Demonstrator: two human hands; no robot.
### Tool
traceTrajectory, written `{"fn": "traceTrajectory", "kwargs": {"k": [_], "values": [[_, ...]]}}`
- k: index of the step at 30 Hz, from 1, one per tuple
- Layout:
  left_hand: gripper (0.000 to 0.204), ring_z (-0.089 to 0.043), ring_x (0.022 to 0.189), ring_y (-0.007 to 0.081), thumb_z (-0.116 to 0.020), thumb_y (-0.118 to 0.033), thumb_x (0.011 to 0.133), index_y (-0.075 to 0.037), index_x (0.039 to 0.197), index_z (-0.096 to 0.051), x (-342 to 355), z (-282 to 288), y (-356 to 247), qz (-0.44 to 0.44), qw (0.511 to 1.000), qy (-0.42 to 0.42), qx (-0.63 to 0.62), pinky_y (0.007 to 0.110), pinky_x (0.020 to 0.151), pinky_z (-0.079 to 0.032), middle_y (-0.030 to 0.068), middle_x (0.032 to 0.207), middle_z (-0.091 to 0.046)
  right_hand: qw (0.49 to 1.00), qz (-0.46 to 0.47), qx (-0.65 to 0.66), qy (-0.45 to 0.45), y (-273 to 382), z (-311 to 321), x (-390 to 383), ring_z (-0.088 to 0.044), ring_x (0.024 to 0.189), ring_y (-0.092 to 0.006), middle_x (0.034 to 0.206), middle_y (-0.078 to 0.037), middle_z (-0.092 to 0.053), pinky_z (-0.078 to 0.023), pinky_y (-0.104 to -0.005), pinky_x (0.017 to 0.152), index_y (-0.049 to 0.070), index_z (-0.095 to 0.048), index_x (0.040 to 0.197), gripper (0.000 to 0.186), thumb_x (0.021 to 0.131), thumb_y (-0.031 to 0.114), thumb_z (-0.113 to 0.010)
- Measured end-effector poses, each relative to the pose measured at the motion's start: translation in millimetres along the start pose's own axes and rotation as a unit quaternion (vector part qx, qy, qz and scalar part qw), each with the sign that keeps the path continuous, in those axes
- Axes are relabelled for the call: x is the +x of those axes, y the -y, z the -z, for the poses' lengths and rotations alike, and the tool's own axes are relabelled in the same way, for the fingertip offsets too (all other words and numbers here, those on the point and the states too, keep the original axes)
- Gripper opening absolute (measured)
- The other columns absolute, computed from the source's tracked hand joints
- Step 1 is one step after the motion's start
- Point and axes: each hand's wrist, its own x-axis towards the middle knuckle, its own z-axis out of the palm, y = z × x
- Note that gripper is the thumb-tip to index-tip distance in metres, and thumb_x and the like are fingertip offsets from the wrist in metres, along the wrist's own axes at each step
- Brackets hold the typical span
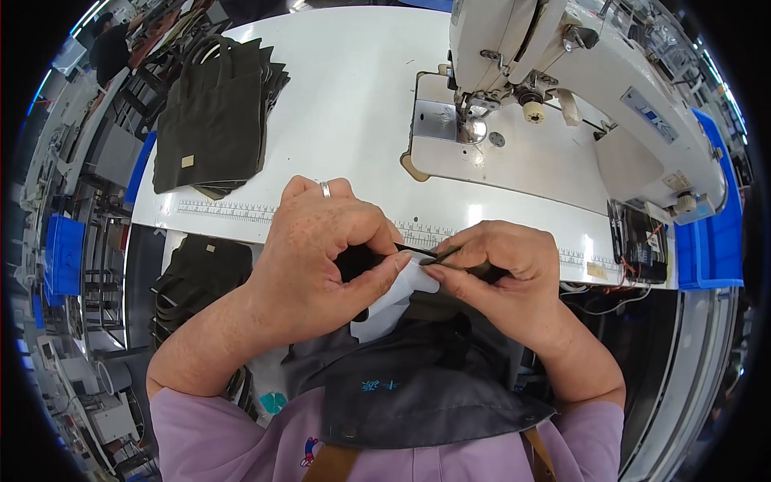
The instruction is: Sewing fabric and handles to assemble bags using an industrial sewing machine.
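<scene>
Over the table's front edge, my left hand point(321, 241) and my right hand point(510, 269) pinch a dark olive fabric piece point(434, 256) between thumbs and forefingers. The two pinches are a short way apart, with the fabric's edge running between them. Below them hangs a white sheet-like piece point(385, 309), partly covered by my left hand. More of the dark cloth drops toward my lap, where it is hard to tell from my grey apron point(418, 402). A ring is on my left hand.
A sewing machine point(642, 104) stands at the right, its needle area beyond my right hand. Stacked dark olive bags point(213, 120) lie at the far left of the white table point(345, 88). More dark bags point(205, 269) sit below its left edge. A blue bin point(711, 249) is at the right.
</scene>
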Motion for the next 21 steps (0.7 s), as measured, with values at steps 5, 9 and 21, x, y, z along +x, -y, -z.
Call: {"fn": "traceTrajectory", "kwargs": {"k": [5, 9, 21], "values": [[0.020, -0.054, 0.069, 0.0157, -0.082, -0.008, 0.074, -0.014, 0.072, -0.062, -0.5, -3.0, 0.3, -0.023, 0.999, -0.013, 0.022, 0.036, 0.072, -0.030, -0.0019, 0.082, -0.074, 0.993, 0.090, -0.078, -0.013, -6.6, -0.1, -1.8, -0.073, 0.075, -0.0230, 0.085, -0.010, -0.074, -0.055, -0.0302, 0.063, 0.004, -0.070, 0.083, 0.014, 0.078, 0.003, -0.083], [0.020, -0.054, 0.068, 0.0156, -0.082, -0.008, 0.073, -0.013, 0.073, -0.063, 0.8, -3.2, 0.2, -0.028, 0.999, -0.009, 0.031, 0.036, 0.071, -0.029, -0.0016, 0.083, -0.075, 0.995, 0.082, -0.047, -0.027, -9.0, -1.1, -3.2, -0.073, 0.075, -0.0229, 0.085, -0.011, -0.075, -0.055, -0.0302, 0.063, 0.004, -0.070, 0.082, 0.014, 0.078, 0.003, -0.083], [0.019, -0.055, 0.068, 0.0155, -0.082, -0.008, 0.073, -0.013, 0.072, -0.064, 2.4, -3.9, 0.6, -0.034, 0.999, -0.004, 0.037, 0.035, 0.072, -0.030, -0.0006, 0.083, -0.075, 0.997, 0.058, -0.031, -0.032, -10.3, -1.3, -1.9, -0.074, 0.072, -0.0219, 0.081, -0.011, -0.075, -0.055, -0.0289, 0.061, 0.005, -0.069, 0.079, 0.015, 0.079, 0.005, -0.084]]}}
